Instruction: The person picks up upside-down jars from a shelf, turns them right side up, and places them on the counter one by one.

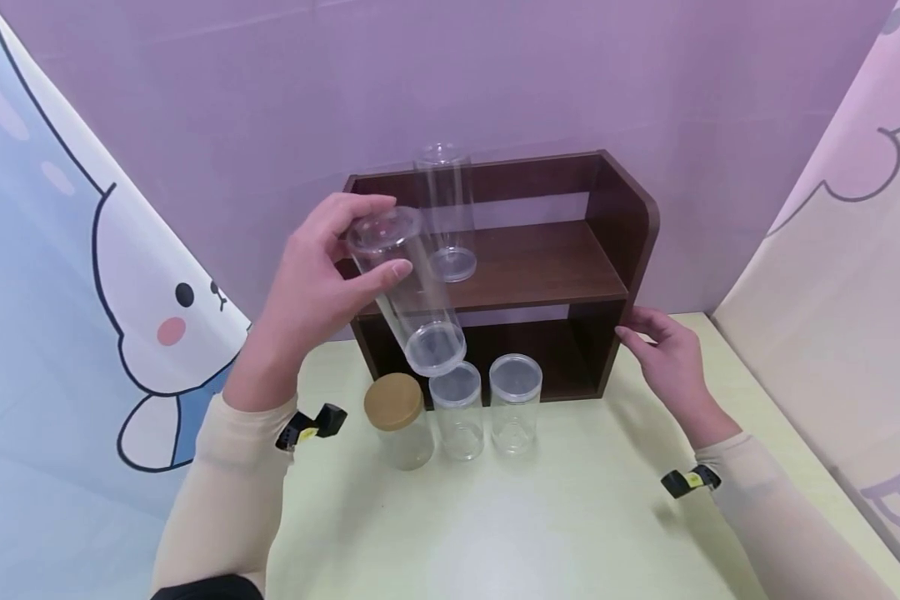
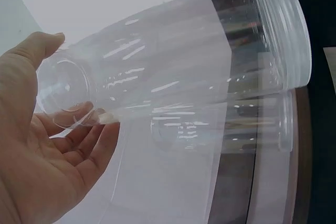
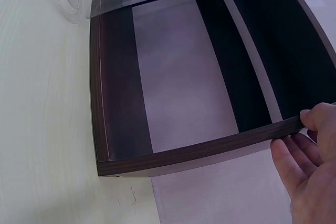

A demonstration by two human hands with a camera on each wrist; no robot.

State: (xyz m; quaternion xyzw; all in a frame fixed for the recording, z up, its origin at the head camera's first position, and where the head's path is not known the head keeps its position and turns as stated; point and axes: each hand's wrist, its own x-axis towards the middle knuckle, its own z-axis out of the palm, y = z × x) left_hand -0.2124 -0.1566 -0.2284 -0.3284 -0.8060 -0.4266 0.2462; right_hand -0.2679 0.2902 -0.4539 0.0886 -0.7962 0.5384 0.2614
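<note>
Purple cloth (image 1: pixel 270 83) backed the shelf (image 1: pixel 540 258), its side pinched by the right hand (image 1: pixel 667 354); before it, the left hand (image 1: pixel 317 271) gripped a tilted jar (image 1: pixel 414 302), best levelled gently.

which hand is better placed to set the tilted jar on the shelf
Likely the left hand: it grips the tilted jar near the shelf, while the right hand holds the shelf's side.

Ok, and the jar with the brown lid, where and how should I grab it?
Probably round the clear body of the brown-lidded jar, below the lid, coming from your left: it stands upright with that side open, while a clear-lidded jar stands close on its right and your left hand holds a tilted tall jar nearby.
</note>
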